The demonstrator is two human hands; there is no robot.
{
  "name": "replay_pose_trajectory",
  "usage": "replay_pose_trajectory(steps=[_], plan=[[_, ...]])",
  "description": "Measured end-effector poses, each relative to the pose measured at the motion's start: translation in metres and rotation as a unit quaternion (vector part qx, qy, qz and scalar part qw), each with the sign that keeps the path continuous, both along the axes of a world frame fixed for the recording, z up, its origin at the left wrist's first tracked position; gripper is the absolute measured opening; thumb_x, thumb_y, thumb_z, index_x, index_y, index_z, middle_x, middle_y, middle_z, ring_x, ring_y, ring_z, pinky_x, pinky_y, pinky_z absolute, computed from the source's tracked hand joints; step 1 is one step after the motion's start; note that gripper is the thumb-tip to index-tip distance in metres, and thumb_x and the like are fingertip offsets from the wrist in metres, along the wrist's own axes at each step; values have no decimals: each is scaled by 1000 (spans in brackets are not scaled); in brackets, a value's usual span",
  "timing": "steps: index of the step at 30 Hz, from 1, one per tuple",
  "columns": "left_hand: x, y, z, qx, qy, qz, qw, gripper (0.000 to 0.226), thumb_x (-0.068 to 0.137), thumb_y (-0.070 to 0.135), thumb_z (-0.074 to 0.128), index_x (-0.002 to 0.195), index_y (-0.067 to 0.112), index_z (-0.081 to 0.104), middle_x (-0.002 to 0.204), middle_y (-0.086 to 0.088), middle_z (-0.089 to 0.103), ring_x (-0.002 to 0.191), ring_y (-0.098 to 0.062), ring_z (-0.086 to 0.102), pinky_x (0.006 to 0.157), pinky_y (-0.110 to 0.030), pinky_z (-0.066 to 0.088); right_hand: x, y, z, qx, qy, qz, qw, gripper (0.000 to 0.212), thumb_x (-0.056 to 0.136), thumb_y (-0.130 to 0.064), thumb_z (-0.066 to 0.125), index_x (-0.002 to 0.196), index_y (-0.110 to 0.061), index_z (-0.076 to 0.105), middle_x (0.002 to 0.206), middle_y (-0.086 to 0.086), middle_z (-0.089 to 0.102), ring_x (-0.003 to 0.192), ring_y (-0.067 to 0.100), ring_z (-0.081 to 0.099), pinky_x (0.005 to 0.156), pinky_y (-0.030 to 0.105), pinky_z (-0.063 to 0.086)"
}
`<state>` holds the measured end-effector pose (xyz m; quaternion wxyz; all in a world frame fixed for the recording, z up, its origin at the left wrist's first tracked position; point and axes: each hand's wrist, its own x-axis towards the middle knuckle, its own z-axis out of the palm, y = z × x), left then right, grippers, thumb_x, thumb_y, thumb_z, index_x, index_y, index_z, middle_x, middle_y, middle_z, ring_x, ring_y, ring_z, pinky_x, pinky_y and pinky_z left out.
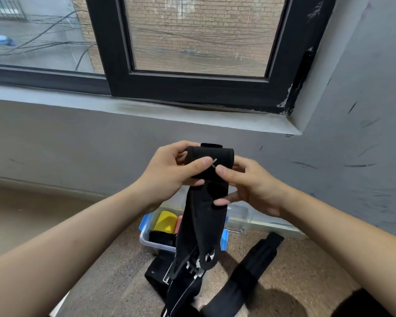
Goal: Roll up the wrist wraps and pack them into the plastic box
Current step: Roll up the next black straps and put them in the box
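I hold a black wrist wrap [209,160] in the air at chest height. Its top end is rolled into a short cylinder and the rest hangs down in a long strip [201,227]. My left hand [172,168] grips the left side of the roll, thumb pressed on its front. My right hand [245,181] pinches the right side, thumb on the front and fingers behind the strip. Below on the floor stands the clear plastic box [151,242] with blue latches. It holds a rolled black wrap [161,237] and a yellow item [165,221].
Another black wrap [249,271] lies flat on the speckled floor to the right of the box. A black wrap with white markings [181,284] lies in front of the box. A grey wall and a window sill [192,115] stand behind.
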<state>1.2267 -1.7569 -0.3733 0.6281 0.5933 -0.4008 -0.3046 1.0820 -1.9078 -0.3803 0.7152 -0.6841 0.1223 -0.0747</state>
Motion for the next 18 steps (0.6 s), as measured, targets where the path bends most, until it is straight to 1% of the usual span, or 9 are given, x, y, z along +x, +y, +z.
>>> replay_pose_trajectory(steps=[1, 3, 5, 7, 10, 13, 14, 16, 18], plan=[[1, 0, -1, -12, -21, 6, 1000, 26, 90, 12, 73, 116, 8, 68, 100, -7, 73, 93, -14, 74, 72, -27, 61, -1, 0, 0, 25, 10, 22, 999, 42, 95, -37, 65, 134, -23, 63, 135, 9, 65, 123, 26, 65, 81, 46, 61], [4, 1, -5, -38, -108, 25, 993, 29, 88, 10, 76, 116, 9, 68, 103, -5, 73, 98, -15, 73, 78, -30, 61, 0, 1, 2, 58, 16, 36, 998, 47, 93, -47, 59, 135, -25, 63, 136, 11, 64, 125, 27, 63, 83, 47, 61], [7, 1, -9, -59, -202, 39, 977, 32, 87, 9, 79, 117, 13, 68, 105, 1, 74, 103, -14, 71, 88, -30, 59, 1, 2, 4, 71, 8, 31, 997, 51, 92, -49, 59, 136, -22, 62, 130, 14, 66, 122, 30, 65, 82, 46, 61], [8, 1, -11, -72, -232, 46, 969, 36, 86, 8, 81, 119, 15, 67, 107, 2, 73, 105, -15, 69, 90, -31, 58, 2, 3, 6, 73, -5, 8, 997, 48, 95, -46, 61, 135, -18, 62, 118, 10, 68, 112, 25, 70, 78, 43, 62], [8, 1, -13, -73, -237, 40, 968, 41, 85, 12, 81, 123, 13, 66, 112, 1, 72, 113, -20, 67, 84, -40, 61, 3, 7, 7, 93, -32, -28, 995, 45, 90, -35, 65, 129, -14, 65, 108, 2, 70, 96, 18, 73, 69, 34, 63], [6, 2, -13, -60, -246, 41, 966, 46, 83, 16, 83, 126, 17, 65, 116, 7, 71, 114, -18, 67, 87, -42, 60, 3, 7, 7, 96, -53, -43, 993, 41, 86, -24, 69, 126, -15, 67, 111, 4, 70, 96, 22, 73, 65, 28, 61], [5, 2, -14, -46, -239, 43, 969, 49, 84, 15, 84, 127, 19, 63, 117, 8, 70, 112, -16, 67, 84, -41, 61, 2, 6, 7, 98, -59, -47, 992, 41, 86, -20, 69, 127, -14, 66, 113, 5, 70, 96, 23, 74, 65, 27, 61], [0, 3, -12, -6, -184, 41, 982, 56, 83, 14, 85, 132, 23, 60, 121, 7, 68, 107, -14, 69, 72, -39, 63, 2, 3, 6, 106, -67, -53, 991, 43, 86, -12, 69, 129, -11, 63, 112, 9, 71, 96, 26, 73, 67, 27, 62], [-4, 4, -9, 36, -88, 17, 995, 60, 81, 17, 85, 133, 26, 58, 123, 2, 67, 100, -16, 73, 65, -35, 62, 1, 0, 6, 103, -74, -54, 990, 44, 88, -5, 68, 131, -8, 61, 111, 11, 72, 99, 30, 73, 71, 29, 63]])
